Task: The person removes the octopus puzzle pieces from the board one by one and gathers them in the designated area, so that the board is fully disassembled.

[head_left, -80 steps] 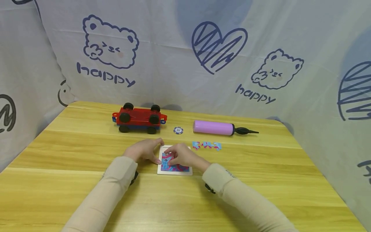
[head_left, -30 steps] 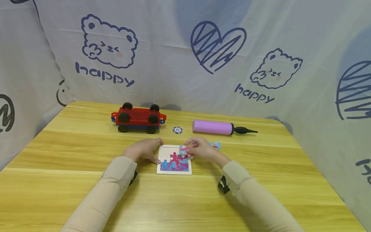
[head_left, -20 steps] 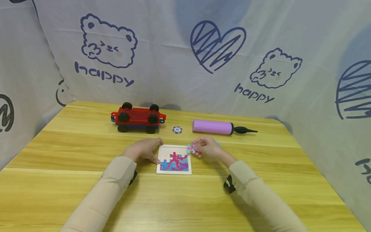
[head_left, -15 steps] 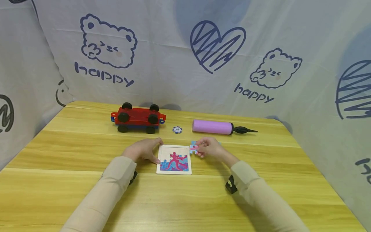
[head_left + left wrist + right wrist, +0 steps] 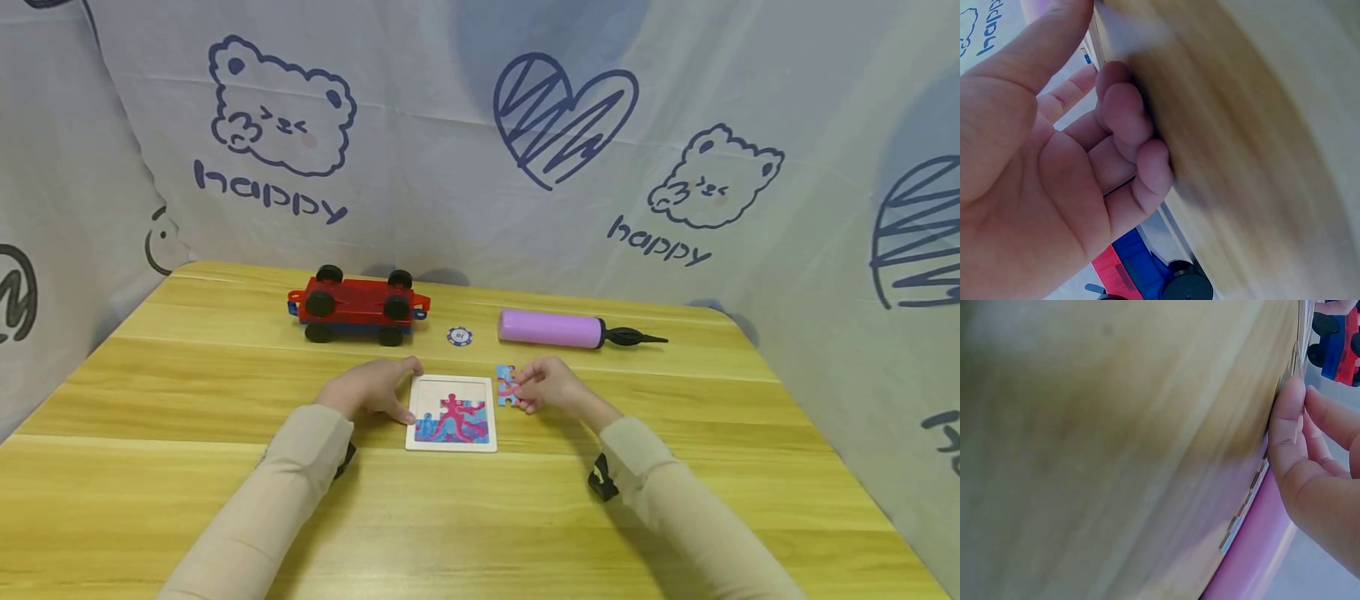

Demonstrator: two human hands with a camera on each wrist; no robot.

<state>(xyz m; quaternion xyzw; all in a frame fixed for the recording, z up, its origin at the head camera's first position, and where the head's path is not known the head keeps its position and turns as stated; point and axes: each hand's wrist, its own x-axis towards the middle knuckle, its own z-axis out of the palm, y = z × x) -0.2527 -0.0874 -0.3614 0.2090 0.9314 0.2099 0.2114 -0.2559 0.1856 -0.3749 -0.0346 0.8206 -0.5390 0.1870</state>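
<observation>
A square white puzzle tray point(image 5: 450, 447) lies on the table, its lower part filled with pieces showing a pink octopus on blue. At the tray's left side my left hand point(image 5: 367, 389) rests, thumb touching the edge and forefinger near the far corner. In the left wrist view its other fingers point(image 5: 1125, 115) bend loosely against the tabletop. Just right of the tray, my right hand point(image 5: 551, 385) pinches a blue and pink puzzle piece point(image 5: 506, 395) between thumb and forefinger. Beyond it shows another blue puzzle piece point(image 5: 503, 372). Loose puzzle pieces point(image 5: 1244, 506) also lie on the table in the right wrist view.
Farther back are an upturned red and blue toy wagon point(image 5: 356, 302) with black wheels, a round blue and white chip point(image 5: 460, 336) and a purple hand pump point(image 5: 551, 328) with a black nozzle. A printed white cloth point(image 5: 427, 167) hangs behind the wooden table point(image 5: 420, 525).
My right hand first works over the tray, then lifts a puzzle piece from its upper right part and carries it right onto the table beside the tray. The left hand stays put.
</observation>
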